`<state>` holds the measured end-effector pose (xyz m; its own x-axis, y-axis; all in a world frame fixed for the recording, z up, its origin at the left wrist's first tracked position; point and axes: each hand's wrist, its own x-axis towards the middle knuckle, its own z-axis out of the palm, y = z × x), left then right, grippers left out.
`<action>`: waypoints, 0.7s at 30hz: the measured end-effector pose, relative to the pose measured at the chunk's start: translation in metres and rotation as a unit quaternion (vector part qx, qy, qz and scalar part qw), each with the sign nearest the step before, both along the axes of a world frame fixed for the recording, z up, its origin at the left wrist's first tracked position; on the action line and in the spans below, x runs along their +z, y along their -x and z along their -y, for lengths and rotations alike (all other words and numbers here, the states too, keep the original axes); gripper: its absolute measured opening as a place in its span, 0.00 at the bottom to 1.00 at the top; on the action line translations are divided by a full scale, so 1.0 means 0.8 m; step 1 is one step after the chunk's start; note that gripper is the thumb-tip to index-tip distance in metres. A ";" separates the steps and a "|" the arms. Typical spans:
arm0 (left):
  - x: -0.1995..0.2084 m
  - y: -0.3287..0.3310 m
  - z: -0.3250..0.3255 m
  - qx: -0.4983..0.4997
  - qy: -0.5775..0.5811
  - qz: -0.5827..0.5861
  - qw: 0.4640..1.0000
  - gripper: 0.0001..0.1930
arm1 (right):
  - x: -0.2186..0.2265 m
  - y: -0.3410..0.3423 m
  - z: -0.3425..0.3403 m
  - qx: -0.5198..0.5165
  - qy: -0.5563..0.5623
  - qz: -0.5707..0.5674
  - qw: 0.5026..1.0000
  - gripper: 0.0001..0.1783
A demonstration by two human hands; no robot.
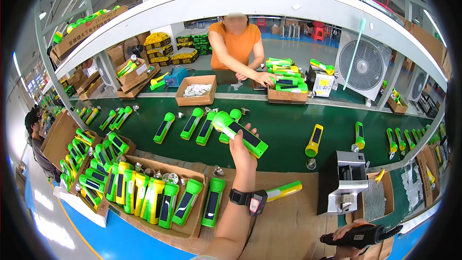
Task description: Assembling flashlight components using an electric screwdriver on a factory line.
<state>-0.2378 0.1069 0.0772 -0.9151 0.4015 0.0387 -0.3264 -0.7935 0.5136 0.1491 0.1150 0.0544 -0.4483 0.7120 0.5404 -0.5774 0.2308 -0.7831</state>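
My left hand (242,153) is raised over the near edge of the green conveyor belt (284,125), fingers wrapped round a green flashlight (250,139) with a dark panel on its side. Its rounded head points up and left. At the lower right, my right hand (344,232) grips a black electric screwdriver (361,236) with a cord. On the cardboard-covered bench (288,216), a yellow-and-green flashlight (285,190) lies beyond my left wrist. Another green flashlight (213,202) lies left of that forearm.
A cardboard box (195,228) full of green and yellow flashlights stands on the left. A silver-and-black machine (332,188) stands right, beside a small parts box (389,197). Several flashlights lie along the belt. Across it, a person in orange (236,43) reaches into a flashlight box (288,97).
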 end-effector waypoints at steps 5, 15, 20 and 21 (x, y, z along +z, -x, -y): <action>0.015 0.024 -0.003 0.135 -0.008 0.005 0.991 0.17 | 0.042 0.033 0.020 -0.012 0.028 -0.047 0.998 0.44; -0.002 0.050 -0.013 0.249 0.120 -0.052 0.960 0.31 | 0.039 0.084 -0.001 0.024 -0.021 -0.076 0.997 0.45; -0.004 0.056 -0.012 0.334 0.152 -0.111 0.924 0.34 | 0.060 0.104 -0.005 0.068 0.003 -0.067 0.995 0.42; -0.002 0.057 -0.008 0.360 0.166 -0.128 0.909 0.34 | 0.059 0.106 -0.008 0.068 -0.005 -0.070 0.995 0.42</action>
